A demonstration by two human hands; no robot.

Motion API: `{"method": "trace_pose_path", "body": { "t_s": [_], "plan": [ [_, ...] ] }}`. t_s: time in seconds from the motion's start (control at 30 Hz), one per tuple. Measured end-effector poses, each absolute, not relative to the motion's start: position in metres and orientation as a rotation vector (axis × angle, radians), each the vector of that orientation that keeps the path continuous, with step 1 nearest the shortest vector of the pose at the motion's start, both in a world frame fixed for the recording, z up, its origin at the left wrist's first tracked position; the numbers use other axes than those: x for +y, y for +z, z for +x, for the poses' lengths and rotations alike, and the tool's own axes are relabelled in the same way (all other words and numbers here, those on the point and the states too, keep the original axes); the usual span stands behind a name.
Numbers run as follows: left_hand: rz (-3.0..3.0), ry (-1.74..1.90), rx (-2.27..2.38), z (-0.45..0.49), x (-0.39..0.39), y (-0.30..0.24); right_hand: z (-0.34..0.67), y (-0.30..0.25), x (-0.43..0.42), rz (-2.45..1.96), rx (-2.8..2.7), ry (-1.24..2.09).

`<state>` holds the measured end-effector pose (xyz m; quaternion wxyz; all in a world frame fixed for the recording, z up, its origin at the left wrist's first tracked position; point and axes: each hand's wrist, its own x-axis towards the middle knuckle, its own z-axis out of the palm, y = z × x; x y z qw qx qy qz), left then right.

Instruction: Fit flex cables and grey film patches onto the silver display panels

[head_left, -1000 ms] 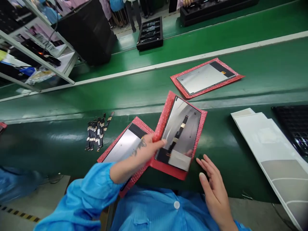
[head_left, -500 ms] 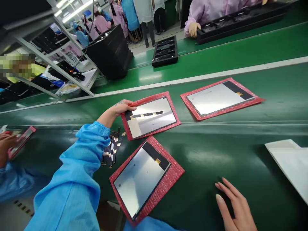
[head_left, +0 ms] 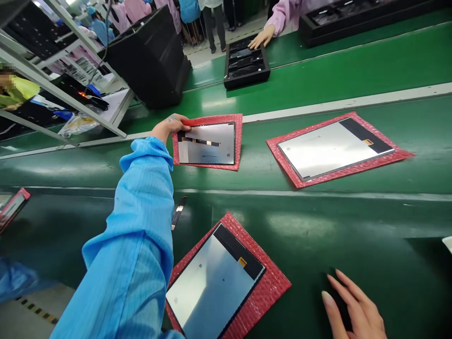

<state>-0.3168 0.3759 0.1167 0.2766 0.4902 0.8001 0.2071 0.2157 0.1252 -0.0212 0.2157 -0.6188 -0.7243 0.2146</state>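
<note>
My left hand (head_left: 173,126) grips the upper left corner of a display panel (head_left: 215,153) on a red bubble-wrap sheet (head_left: 238,141), thumb on top. A dark flex cable (head_left: 201,141) lies across that panel's back. Close to me rests a second display panel (head_left: 212,287) on red bubble wrap (head_left: 270,287), partly covered by my left sleeve. My right hand (head_left: 356,308) is at the lower right, fingers apart and holding nothing. Another flex cable (head_left: 179,213) shows beside my sleeve.
A third display panel (head_left: 335,148) lies on red wrap at the right. Across the green belt (head_left: 318,66), a co-worker's hand (head_left: 262,37) touches a black tray (head_left: 247,70). Stacked black trays (head_left: 148,61) and a metal rack (head_left: 81,66) stand at the left.
My left hand has carried its panel up and away from me, toward the pale rail. The co-worker's hand has come onto the small black tray. My right hand stays spread.
</note>
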Motion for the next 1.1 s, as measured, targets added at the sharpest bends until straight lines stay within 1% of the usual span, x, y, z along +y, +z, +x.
{"method": "trace_pose_path", "body": {
  "t_s": [0.13,0.23,0.3,0.37,0.43,0.47,0.57,0.67,0.73,0.8,0.87,0.93,1.03,1.1],
  "plan": [
    [1.44,0.671,2.264,-0.302,0.365,0.11,0.205,-0.009,0.126,-1.658,-2.026,0.629],
    [1.517,0.683,2.24,-0.276,0.325,0.113,0.194,-0.002,0.122,-1.564,-2.046,0.721],
    [1.535,0.631,2.183,-0.255,0.272,0.114,0.187,0.002,0.118,-1.502,-2.084,0.786],
    [1.518,0.528,2.11,-0.233,0.202,0.112,0.181,0.004,0.116,-1.495,-2.123,0.834],
    [1.462,0.263,1.989,-0.211,0.126,0.104,0.177,0.006,0.118,-1.528,-2.178,0.849],
    [1.445,0.175,1.996,-0.2,0.092,0.099,0.174,0.007,0.121,-1.533,-2.218,0.829],
    [1.367,0.147,2.116,-0.175,0.014,0.082,0.157,0.01,0.137,-1.453,-2.369,0.673],
    [1.212,0.375,2.367,-0.153,-0.031,0.068,0.129,0.018,0.154,-1.369,-2.529,0.568],
    [0.97,0.648,2.491,-0.135,-0.057,0.059,0.109,0.024,0.161,-1.404,-2.649,0.582],
    [0.653,0.879,2.495,-0.112,-0.085,0.046,0.095,0.03,0.165,-1.49,-2.731,0.656],
    [0.422,0.972,2.404,-0.086,-0.112,0.029,0.089,0.035,0.168,-1.546,-2.762,0.757],
    [0.335,0.943,2.273,-0.062,-0.129,0.013,0.091,0.038,0.169,-1.543,-2.77,0.823],
    [0.296,0.994,1.994,-0.034,-0.132,-0.002,0.109,0.041,0.168,-1.535,-2.771,0.828],
    [0.264,1.063,1.854,-0.026,-0.122,-0.002,0.13,0.041,0.166,-1.568,-2.737,0.842]
  ]
}}
